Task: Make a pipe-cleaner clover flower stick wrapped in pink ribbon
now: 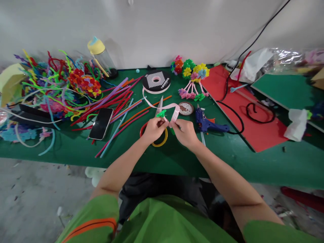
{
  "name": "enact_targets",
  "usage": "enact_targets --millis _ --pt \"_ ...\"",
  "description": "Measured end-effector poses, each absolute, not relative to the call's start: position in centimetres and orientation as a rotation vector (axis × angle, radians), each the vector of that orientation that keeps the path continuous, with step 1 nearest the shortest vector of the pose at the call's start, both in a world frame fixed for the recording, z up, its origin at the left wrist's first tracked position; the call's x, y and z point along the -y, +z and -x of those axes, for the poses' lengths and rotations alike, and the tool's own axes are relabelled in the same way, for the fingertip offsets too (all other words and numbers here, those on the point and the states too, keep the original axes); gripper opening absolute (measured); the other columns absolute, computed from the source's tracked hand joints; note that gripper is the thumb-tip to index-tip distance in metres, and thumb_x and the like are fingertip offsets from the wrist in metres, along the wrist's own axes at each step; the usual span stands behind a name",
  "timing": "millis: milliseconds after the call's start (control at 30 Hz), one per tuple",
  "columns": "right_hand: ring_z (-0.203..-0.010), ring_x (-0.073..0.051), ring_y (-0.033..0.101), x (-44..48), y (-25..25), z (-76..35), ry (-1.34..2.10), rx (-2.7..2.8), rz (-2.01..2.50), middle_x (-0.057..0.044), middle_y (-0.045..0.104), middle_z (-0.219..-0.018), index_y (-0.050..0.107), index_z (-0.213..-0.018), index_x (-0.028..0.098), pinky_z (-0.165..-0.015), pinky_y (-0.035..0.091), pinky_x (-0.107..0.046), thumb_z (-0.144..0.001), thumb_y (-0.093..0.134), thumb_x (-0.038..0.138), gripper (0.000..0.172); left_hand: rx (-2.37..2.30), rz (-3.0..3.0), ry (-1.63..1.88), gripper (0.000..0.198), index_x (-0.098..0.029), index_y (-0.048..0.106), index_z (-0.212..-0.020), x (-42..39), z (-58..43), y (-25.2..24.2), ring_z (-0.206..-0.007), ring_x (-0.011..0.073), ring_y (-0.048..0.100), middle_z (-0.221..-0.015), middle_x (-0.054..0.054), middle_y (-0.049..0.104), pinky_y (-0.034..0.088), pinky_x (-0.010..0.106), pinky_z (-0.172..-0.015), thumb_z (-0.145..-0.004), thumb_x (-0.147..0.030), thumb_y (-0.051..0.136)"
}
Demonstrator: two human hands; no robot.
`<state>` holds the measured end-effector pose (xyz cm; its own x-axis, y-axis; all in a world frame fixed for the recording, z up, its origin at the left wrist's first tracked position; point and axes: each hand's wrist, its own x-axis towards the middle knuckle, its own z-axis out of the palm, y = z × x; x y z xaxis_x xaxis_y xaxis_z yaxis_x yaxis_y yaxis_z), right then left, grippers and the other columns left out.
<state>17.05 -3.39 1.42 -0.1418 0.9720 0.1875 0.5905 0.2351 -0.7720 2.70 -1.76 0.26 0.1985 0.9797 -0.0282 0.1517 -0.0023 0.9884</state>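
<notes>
My left hand (pixel 152 130) is closed in a pinch on a small green fuzzy-wire flower (pixel 161 113), whose head stands above the thumb and finger. Beside it, my right hand (pixel 186 132) pinches a pale pink ribbon (pixel 175 114) close to the flower's stem. The fingertips of both hands nearly meet. From there the ribbon loops up and back to a black-and-white spool (pixel 156 81). Under my left hand lies a pair of scissors (pixel 159 108) with red and yellow handles, partly hidden by the hand.
A blue glue gun (pixel 209 125) with a black cord lies right of my hands, near a round patterned disc (pixel 186 108). Leftward are loose fuzzy wires (pixel 121 104), a phone (pixel 101 123), and a heap of coloured flowers (pixel 84 82). Behind stand finished flowers (pixel 199 72) and a bottle (pixel 102 55).
</notes>
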Motion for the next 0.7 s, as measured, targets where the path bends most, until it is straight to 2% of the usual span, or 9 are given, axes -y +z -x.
enact_targets --millis 100,267,500,700 --pt "-0.047 -0.008 0.036 3.43 1.64 -17.03 0.951 1.640 1.471 0.002 0.042 -0.047 0.047 -0.050 0.016 -0.047 0.025 -0.024 -0.082 0.044 0.034 0.037 -1.088 -1.290 1.004 0.026 -0.013 0.057 -0.067 1.79 -2.76 0.20 -0.060 0.0102 0.051 -0.064 0.001 0.055 0.041 0.025 -0.060 -0.071 -0.037 0.063" --pt "-0.049 -0.010 0.048 3.27 1.60 -16.81 1.485 1.196 1.248 0.001 0.052 -0.050 0.057 -0.057 0.015 -0.050 0.035 -0.024 -0.076 0.054 0.045 0.035 -0.921 -1.118 1.037 0.023 -0.014 0.056 -0.068 1.82 -2.88 -0.01 -0.062 0.0111 0.056 -0.061 -0.001 0.054 0.046 0.026 -0.063 -0.072 -0.034 0.064" --pt "-0.045 -0.009 0.052 3.09 2.02 -16.74 1.904 0.764 1.007 -0.001 0.058 -0.054 0.063 -0.061 0.011 -0.049 0.039 -0.024 -0.064 0.069 0.032 0.022 -0.795 -1.077 1.003 0.023 -0.014 0.052 -0.073 2.10 -2.81 0.49 -0.050 0.0086 0.055 -0.060 -0.003 0.051 0.049 0.025 -0.053 -0.075 -0.034 0.061" --pt "-0.049 -0.007 0.052 3.15 1.91 -17.07 2.113 0.664 0.900 0.000 0.057 -0.057 0.063 -0.066 0.011 -0.053 0.042 -0.024 -0.068 0.067 0.026 0.017 -0.809 -1.138 0.980 0.022 -0.014 0.052 -0.072 2.25 -2.53 0.75 -0.053 0.0083 0.057 -0.060 -0.003 0.051 0.051 0.023 -0.054 -0.077 -0.034 0.060"
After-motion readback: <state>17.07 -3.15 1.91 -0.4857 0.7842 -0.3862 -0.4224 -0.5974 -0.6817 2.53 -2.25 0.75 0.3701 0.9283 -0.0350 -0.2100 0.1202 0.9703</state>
